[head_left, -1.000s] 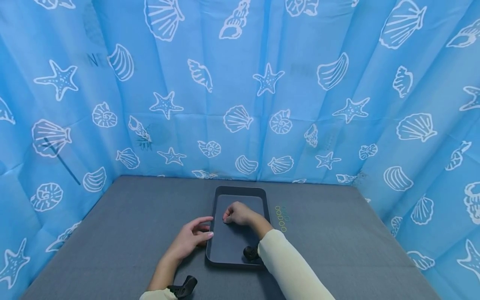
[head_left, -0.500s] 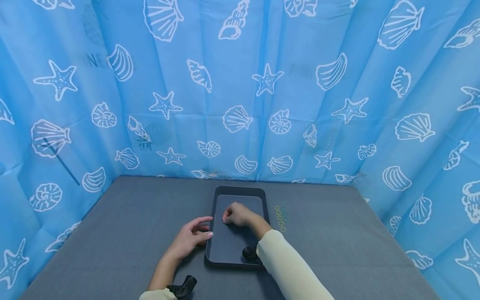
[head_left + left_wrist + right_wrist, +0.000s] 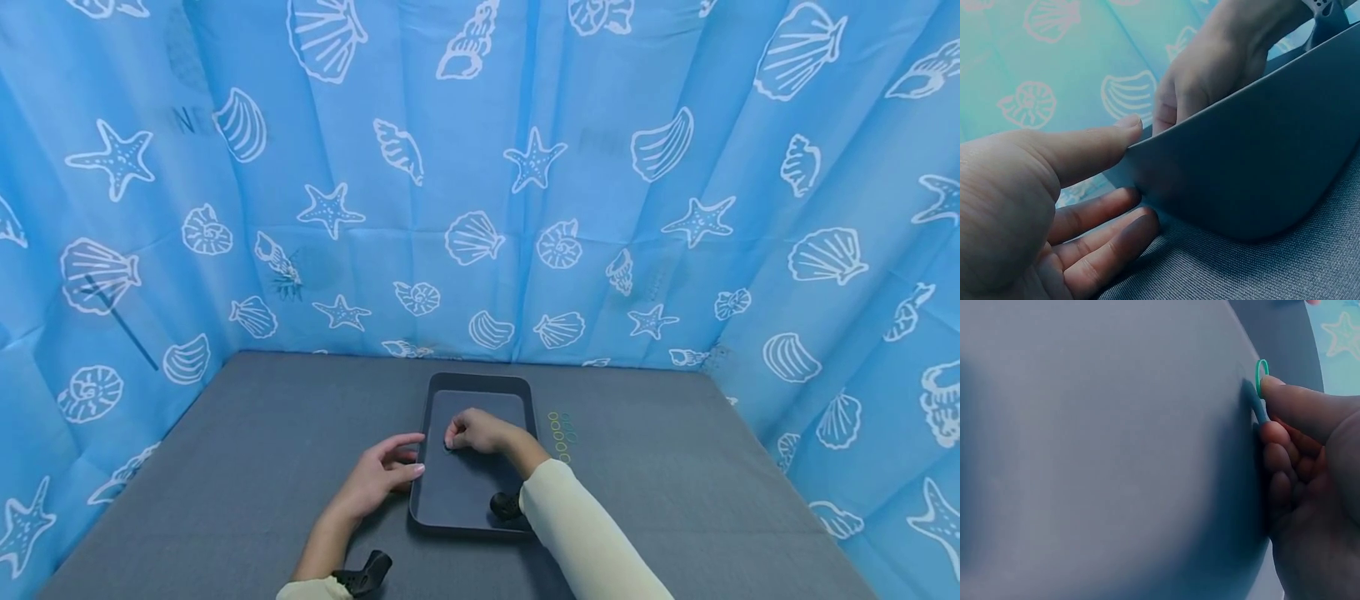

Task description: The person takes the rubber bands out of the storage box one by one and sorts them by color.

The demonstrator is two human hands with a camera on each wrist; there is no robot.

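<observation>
A dark grey rectangular tray (image 3: 450, 504) lies on the table. Inside it, my right hand (image 3: 476, 431) is low over the tray floor, left of the middle. In the right wrist view, thumb and index finger pinch a thin green ring (image 3: 1262, 367) that looks like a small rubber band; part of it is hidden by the thumb. My left hand (image 3: 378, 475) rests at the tray's left wall from outside. The left wrist view shows its thumb against the rim, with the other fingers loosely extended below, by the wall's foot.
Just right of the tray lie a column of several yellow rings (image 3: 557, 437) and a fainter column of green rings (image 3: 569, 428). The grey cloth-covered table (image 3: 225, 467) ends at a blue shell-patterned curtain (image 3: 480, 183) behind and at both sides.
My right hand has lowered very slightly in the tray, its wrist shifting a little to the right. My left hand and the tray stay essentially in place.
</observation>
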